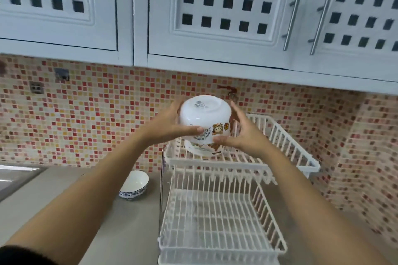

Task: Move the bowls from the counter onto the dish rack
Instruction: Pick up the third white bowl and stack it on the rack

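Observation:
I hold a white bowl with a cartoon print [204,117] upside down between both hands, above the top tier of a white wire dish rack [286,135]. My left hand [170,123] grips its left side and my right hand [241,133] its right side. Beneath it on the top tier lies another printed white bowl [201,149], mostly hidden by the held one. A white bowl with a blue patterned rim [134,185] stands upright on the grey counter [64,200], just left of the rack.
The rack's lower tier [215,221] holds nothing I can see. White wall cabinets [215,28] hang overhead. Mosaic tiles [97,125] cover the wall behind and to the right. A sink edge [15,176] shows at far left.

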